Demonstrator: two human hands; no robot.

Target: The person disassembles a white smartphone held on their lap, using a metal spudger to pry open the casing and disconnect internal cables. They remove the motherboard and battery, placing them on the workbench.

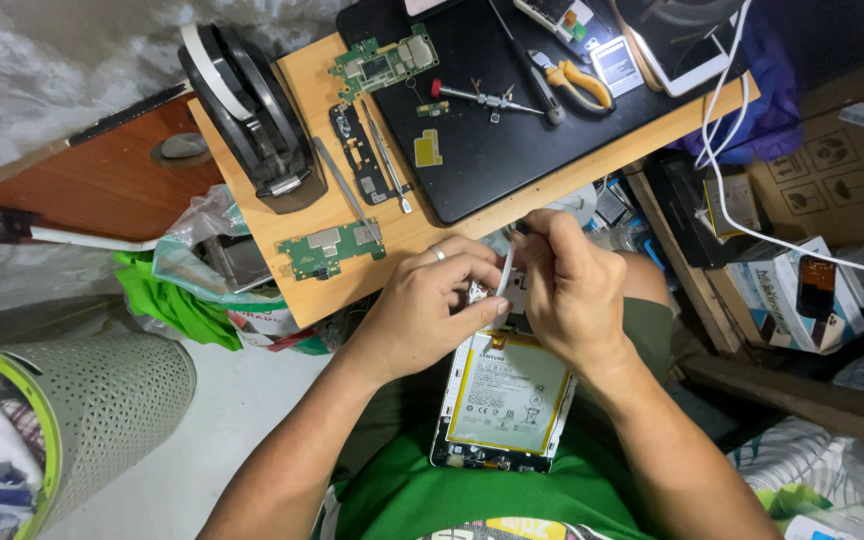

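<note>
An opened tablet point(500, 400) with a large pale battery rests on my lap, back side up. My left hand point(420, 305), with a ring on one finger, grips the tablet's upper edge. My right hand point(564, 285) pinches a thin white strip point(503, 273) that rises from the top of the tablet, between the two hands. Both hands hover just below the front edge of the wooden work board point(312, 90).
On the board lie green circuit boards point(330, 247), point(382, 62), a black mat point(497, 140), a screwdriver point(477, 97), yellow-handled pliers point(574, 80), tweezers point(342, 183) and a black-and-white headset point(247, 110). A grey mesh basket point(102, 400) stands left; boxes and white cables crowd the right.
</note>
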